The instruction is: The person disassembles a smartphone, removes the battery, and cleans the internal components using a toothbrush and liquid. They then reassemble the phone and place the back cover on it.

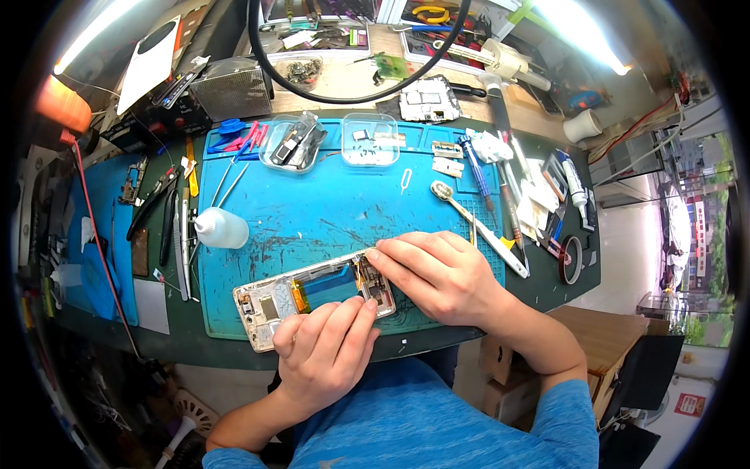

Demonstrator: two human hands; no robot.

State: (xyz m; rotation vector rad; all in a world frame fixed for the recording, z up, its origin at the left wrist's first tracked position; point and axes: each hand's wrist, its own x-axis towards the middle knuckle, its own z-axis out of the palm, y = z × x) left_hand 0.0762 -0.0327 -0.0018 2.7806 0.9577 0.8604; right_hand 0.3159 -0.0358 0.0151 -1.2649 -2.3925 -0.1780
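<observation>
An opened smartphone frame (pixel 269 306) lies slantwise near the front edge of the blue work mat (pixel 305 227), its inside facing up. Within it show a blue-faced strip, orange flex cable and small boards. My left hand (pixel 332 348) is closed on the near long edge, fingertips bent over the frame toward its right part. My right hand (pixel 441 277) grips the right end, index and middle fingers pressed together at the far right corner. Both sets of fingertips partly cover the parts there. Whether a small piece is pinched under them cannot be seen.
Left of the phone stands a white squeeze bottle (pixel 222 228). Clear plastic boxes (pixel 370 141) with small parts sit at the back. To the right lie a brush (pixel 480 227), a blue screwdriver (pixel 476 173) and a tape roll (pixel 570 260). Pliers (pixel 167 223) and tweezers lie left.
</observation>
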